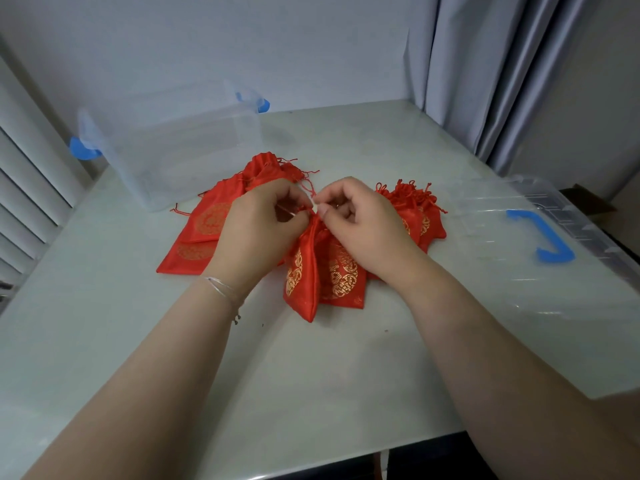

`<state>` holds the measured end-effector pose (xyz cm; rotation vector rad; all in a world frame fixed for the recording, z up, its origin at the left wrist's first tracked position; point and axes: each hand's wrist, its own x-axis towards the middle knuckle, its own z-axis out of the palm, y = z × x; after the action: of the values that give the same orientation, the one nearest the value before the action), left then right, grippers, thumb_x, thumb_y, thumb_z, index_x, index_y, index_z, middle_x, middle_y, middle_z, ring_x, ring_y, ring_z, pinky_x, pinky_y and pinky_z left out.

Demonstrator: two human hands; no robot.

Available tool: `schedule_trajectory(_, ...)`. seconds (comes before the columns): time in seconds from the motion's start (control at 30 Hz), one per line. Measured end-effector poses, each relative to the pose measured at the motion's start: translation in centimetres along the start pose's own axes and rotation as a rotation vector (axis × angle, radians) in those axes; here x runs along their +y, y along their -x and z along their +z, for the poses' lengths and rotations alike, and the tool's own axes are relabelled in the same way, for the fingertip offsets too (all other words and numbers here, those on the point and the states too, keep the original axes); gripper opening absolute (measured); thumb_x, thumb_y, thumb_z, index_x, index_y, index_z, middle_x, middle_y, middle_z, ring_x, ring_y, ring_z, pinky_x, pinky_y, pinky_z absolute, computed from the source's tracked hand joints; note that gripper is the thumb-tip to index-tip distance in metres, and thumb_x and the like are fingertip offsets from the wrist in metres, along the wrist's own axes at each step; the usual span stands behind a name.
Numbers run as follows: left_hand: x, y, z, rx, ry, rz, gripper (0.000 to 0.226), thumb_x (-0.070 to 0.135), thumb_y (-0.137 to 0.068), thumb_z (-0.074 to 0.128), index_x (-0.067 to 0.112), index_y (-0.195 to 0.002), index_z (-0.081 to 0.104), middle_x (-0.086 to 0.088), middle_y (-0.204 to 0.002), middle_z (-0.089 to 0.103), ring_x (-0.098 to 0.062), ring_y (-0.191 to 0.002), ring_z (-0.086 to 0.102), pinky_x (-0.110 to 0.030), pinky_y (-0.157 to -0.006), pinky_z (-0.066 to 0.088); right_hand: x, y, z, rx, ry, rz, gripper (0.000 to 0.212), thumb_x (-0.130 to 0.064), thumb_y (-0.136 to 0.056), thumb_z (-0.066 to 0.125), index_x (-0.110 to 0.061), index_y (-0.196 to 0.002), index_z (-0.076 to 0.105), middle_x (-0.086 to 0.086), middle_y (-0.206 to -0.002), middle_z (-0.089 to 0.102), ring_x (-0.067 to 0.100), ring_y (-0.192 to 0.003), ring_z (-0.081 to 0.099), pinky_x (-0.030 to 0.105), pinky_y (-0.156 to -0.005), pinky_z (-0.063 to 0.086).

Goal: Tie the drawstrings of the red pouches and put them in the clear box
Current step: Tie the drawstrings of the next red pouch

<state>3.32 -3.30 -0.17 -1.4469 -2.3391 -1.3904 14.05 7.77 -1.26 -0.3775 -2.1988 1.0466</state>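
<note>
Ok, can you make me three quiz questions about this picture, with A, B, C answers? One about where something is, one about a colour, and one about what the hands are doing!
1. Where is the clear box?
A. far left of the table
B. on the floor
C. on the lid

2. What colour is the handle on the lid?
A. green
B. blue
C. yellow

3. What are the hands doing?
A. resting flat
B. lifting the box
C. pinching the drawstrings

Answers: 1 A, it stands behind the pouch pile. 2 B, it looks bright blue. 3 C, the left hand and right hand pinch strings atop the red pouch.
</note>
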Motion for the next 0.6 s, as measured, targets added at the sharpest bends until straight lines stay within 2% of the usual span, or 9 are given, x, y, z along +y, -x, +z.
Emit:
schedule_trajectory(0.1,-0.1,0.2,0.3,0.055,-0.062,0.213,0.013,0.007,-0.077,0.064,0.017,-0.084,0.068,0.007,-0.079,0.058,0.004,-0.069,0.054,-0.010,-0.066,0.042,0.1,-0.5,-0.6,-0.063,-0.179,0.169,0.018,-0.007,-0.090,0.058,-0.023,-0.094,0.065,-0.005,-0.072,0.059,0.006,-0.057,0.050,0.020,-0.059,0.041)
schedule_trajectory(0.23,-0.6,0.2,0.4,0.074,-0.089,0.349,0.009,0.007,-0.080,0.067,0.010,-0.088,0.071,0.004,-0.082,0.056,-0.005,-0.070,0.052,-0.022,-0.064,0.048,0.3,-0.7,-1.8,-0.193,-0.296,0.286,0.011,-0.013,-0.090,0.062,-0.020,-0.088,0.069,-0.008,-0.062,0.056,-0.001,-0.052,0.048,0.012,-0.050,0.038)
schedule_trajectory(0.4,-0.7,0.2,0.3,0.028,-0.034,0.422,0.010,0.004,-0.081,0.069,0.007,-0.090,0.073,-0.007,-0.082,0.061,-0.006,-0.075,0.056,-0.018,-0.070,0.049,0.5,-0.8,-3.0,-0.270,-0.336,0.284,0.012,-0.007,-0.086,0.065,-0.017,-0.082,0.069,-0.010,-0.055,0.061,0.000,-0.052,0.056,0.012,-0.047,0.038)
schedule_trajectory(0.6,-1.2,0.2,0.6,-0.038,-0.013,0.449,0.011,0.007,-0.080,0.069,0.007,-0.090,0.074,-0.004,-0.083,0.064,-0.013,-0.077,0.061,-0.036,-0.068,0.053,0.9,-0.7,-3.5,-0.335,-0.258,0.225,0.018,-0.003,-0.083,0.067,-0.020,-0.078,0.068,-0.011,-0.059,0.065,0.003,-0.056,0.061,0.017,-0.058,0.045)
